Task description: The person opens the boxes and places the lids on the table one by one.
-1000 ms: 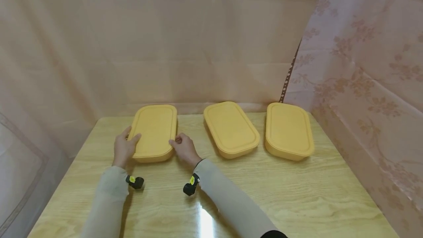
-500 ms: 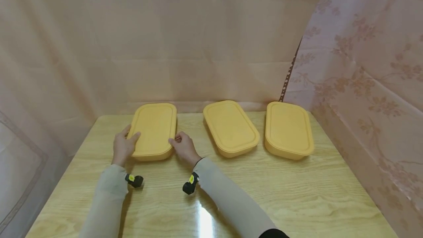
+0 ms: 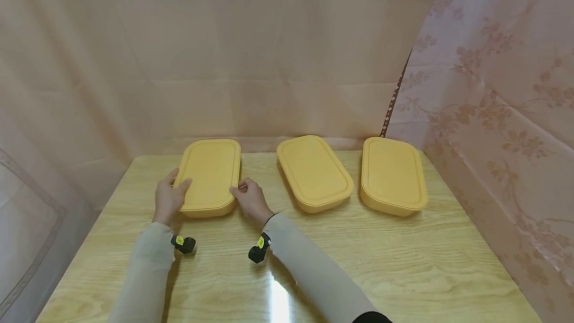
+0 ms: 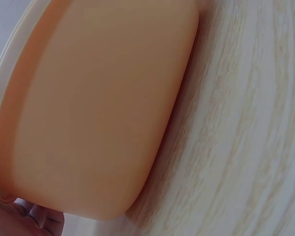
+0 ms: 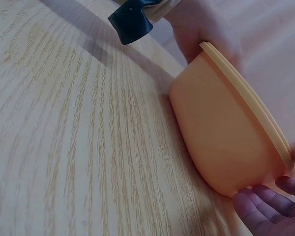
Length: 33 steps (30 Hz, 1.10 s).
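Note:
A yellow lidded food container (image 3: pixel 211 176) sits at the left of the wooden table, its rounded lid on top. My left hand (image 3: pixel 169 199) grips its left side, thumb lying over the lid's edge; in the left wrist view, curled fingers (image 4: pixel 42 216) show beneath the rim. On the opposite side my right hand (image 3: pixel 253 201) pinches the container near its front right corner. Its thumb is at the lid's rim, while several fingertips touch the side wall below, as the right wrist view shows. The container's inside is hidden by its lid.
Two matching yellow containers stand to the right, a tilted middle one (image 3: pixel 316 173) and a right one (image 3: pixel 393 176). Behind the wooden table (image 3: pixel 403 263) hangs a beige curtain (image 3: pixel 251 64); a floral cloth (image 3: pixel 502 113) borders the right side.

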Available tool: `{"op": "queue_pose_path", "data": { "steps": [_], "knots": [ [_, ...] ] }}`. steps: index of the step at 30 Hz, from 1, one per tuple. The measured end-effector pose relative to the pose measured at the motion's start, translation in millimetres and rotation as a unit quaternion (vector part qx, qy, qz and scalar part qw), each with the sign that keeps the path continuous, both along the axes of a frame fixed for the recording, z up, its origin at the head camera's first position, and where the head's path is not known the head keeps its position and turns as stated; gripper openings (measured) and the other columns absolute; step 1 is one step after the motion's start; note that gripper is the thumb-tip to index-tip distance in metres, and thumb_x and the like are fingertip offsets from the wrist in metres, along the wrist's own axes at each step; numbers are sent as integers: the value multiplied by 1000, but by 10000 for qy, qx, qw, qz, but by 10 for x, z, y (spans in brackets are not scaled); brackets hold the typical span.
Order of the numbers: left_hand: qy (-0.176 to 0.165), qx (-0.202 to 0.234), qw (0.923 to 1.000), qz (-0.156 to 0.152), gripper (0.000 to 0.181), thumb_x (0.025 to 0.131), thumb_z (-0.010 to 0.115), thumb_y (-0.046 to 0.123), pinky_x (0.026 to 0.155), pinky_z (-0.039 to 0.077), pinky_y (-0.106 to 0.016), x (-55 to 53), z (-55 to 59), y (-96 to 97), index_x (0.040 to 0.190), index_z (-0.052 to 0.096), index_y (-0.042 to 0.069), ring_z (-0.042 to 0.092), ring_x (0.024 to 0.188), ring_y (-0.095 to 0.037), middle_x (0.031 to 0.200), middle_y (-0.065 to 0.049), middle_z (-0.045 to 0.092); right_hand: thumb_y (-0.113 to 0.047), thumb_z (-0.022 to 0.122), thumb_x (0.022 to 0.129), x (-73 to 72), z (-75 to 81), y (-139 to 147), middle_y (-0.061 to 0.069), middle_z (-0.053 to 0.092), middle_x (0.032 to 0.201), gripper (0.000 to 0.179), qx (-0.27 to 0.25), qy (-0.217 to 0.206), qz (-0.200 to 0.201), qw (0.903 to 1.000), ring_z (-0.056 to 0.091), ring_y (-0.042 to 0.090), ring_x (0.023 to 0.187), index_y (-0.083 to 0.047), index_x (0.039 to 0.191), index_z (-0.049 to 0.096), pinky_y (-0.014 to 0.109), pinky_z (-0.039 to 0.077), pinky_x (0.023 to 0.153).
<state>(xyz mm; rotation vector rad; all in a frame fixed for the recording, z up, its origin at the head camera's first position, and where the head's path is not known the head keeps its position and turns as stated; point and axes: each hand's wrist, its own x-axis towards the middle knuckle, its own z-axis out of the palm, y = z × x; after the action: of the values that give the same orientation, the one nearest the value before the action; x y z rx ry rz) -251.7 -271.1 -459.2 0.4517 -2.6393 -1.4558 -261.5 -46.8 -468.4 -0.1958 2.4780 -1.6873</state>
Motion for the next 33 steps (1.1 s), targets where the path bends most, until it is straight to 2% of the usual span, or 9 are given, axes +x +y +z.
{"op": "queue_pose_path", "data": {
  "steps": [5, 7, 15, 23, 33],
  "knots": [
    [19, -75, 10000, 19, 66, 101, 49, 37, 84, 53, -32, -2, 3, -12, 155, 23, 9, 56, 111, -36, 142, -33, 39, -24, 64, 94, 4, -2, -9, 10, 66, 90, 24, -28, 17, -2, 10000, 56, 10, 76, -1, 101, 61, 16, 45, 64],
    [39, -91, 9999, 31, 66, 101, 49, 36, 83, 52, -30, 4, 10, -16, 154, 24, 8, 57, 110, -36, 142, -33, 40, -23, 64, 94, 10, 3, -13, 11, 66, 90, 24, -49, 49, 19, 10000, 57, 11, 77, 0, 100, 61, 16, 45, 64],
    [29, 44, 10000, 49, 66, 101, 49, 34, 100, 46, -49, 10, 32, 13, 155, 23, 8, 48, 121, -42, 145, -36, 32, -22, 65, 93, 10, 19, -13, 12, 66, 89, 24, -46, 47, -55, 10000, 57, 10, 75, 0, 100, 61, 15, 45, 62],
    [-22, 65, 10000, 41, 66, 101, 49, 36, 97, 48, -46, 7, -3, 17, 155, 22, 9, 50, 118, -39, 145, -34, 33, -22, 65, 93, 22, -1, 1, 10, 65, 90, 23, 43, 153, -63, 9999, 56, 12, 79, 0, 96, 60, 19, 46, 67],
    [66, -284, 9991, 312, 64, 99, 52, 34, 101, 45, -51, -22, 7, 22, 150, 32, 1, 49, 121, -41, 143, -30, 43, -24, 64, 94, 8, 9, -12, 0, 53, 80, 22, 20, 1, -97, 10000, 48, 10, 74, -3, 91, 57, 18, 40, 66]
  ]
}}
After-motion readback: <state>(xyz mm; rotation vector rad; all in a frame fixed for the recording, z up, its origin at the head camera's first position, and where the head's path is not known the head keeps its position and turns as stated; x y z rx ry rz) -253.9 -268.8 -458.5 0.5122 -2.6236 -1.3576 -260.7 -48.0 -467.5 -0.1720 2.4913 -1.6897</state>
